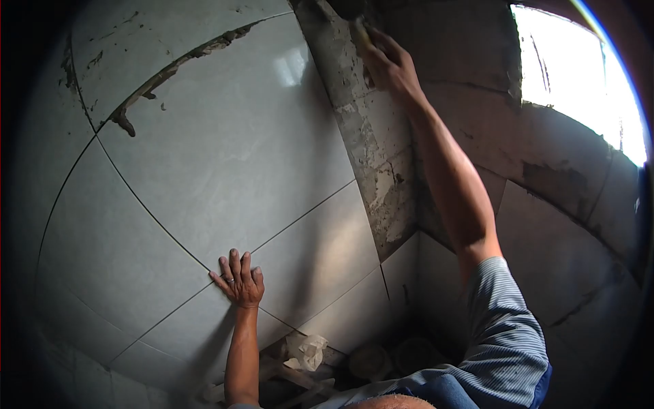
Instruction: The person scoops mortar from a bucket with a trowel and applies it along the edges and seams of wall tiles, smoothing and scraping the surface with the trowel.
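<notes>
A single camera, worn on the person's head, gave this view. It looked forward and down at a tiled wall (231,136), near enough that the tiles filled most of the left and middle. The wall's right edge ran aslant, and past it the view took in a side wall (470,123) with a bright window (579,75) high up. The left hand (240,281) showed toward the wall's lower edge, the right hand (395,68) by its upper right edge. A striped sleeve (504,334) sat closer to the lens. The wide lens bowed the tile joints, with darkness around the rim.
</notes>
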### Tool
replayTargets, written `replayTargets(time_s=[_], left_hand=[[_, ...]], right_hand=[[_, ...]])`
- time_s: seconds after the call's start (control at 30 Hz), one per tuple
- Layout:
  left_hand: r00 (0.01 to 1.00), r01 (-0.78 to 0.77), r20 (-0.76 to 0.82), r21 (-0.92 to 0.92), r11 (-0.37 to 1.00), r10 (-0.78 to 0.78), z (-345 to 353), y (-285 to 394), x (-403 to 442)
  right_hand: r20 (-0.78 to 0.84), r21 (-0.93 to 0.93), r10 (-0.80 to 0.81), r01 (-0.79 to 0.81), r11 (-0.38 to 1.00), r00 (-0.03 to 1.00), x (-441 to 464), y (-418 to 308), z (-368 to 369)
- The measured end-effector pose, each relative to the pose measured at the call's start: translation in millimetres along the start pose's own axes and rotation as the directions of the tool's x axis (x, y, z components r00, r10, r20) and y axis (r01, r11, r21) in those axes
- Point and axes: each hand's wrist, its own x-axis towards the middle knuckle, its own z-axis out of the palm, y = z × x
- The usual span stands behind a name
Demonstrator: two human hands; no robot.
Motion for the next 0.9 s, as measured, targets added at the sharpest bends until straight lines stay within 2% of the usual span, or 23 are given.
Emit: replayTargets(time_s=[0.03, 0.1, 0.13, 0.2, 0.37, 0.5, 0.53, 0.57, 0.67, 0.9], left_hand=[[1.000, 0.014, 0.002, -0.004, 1.000, -0.014, 1, 0, 0], [1.000, 0.020, 0.013, -0.008, 1.000, -0.020, 1, 0, -1], [1.000, 0.020, 0.005, -0.014, 1.000, -0.020, 1, 0, -1], [1.000, 0.011, 0.008, -0.027, 1.000, -0.011, 2, 0, -2], [1.000, 0.002, 0.006, -0.026, 1.000, -0.002, 4, -2, -3], [1.000, -0.023, 0.017, -0.036, 0.999, 0.023, 4, -3, -3], [1.000, -0.021, 0.021, -0.036, 0.999, 0.022, 4, -4, -4], [1.000, -0.017, 0.025, -0.038, 0.999, 0.018, 5, -3, -4], [0.998, -0.024, 0.053, -0.025, 0.999, 0.025, 5, -4, -6], [0.994, -0.051, 0.094, -0.014, 0.999, 0.052, 8, -8, -7]], right_hand=[[-0.004, 0.004, 0.011, -0.011, 1.000, 1.000, 0, -20, 9], [0.011, -0.232, 0.053, -0.049, 0.971, 0.999, -3, -54, 23], [0.002, -0.230, 0.062, -0.060, 0.971, 0.998, -4, -44, 19], [0.118, -0.146, 0.051, -0.033, 0.989, 0.992, -11, -10, 5], [0.177, -0.056, 0.087, -0.078, 0.995, 0.980, -87, 45, -22], [0.196, -0.029, 0.292, -0.292, 0.956, 0.936, -160, 73, -33], [0.190, -0.070, 0.301, -0.293, 0.954, 0.935, -172, 73, -37], [0.180, -0.089, 0.233, -0.220, 0.971, 0.956, -185, 87, -42], [0.235, -0.035, 0.307, -0.308, 0.951, 0.922, -220, 109, -59], [0.316, -0.100, 0.430, -0.421, 0.902, 0.846, -293, 121, -100]])
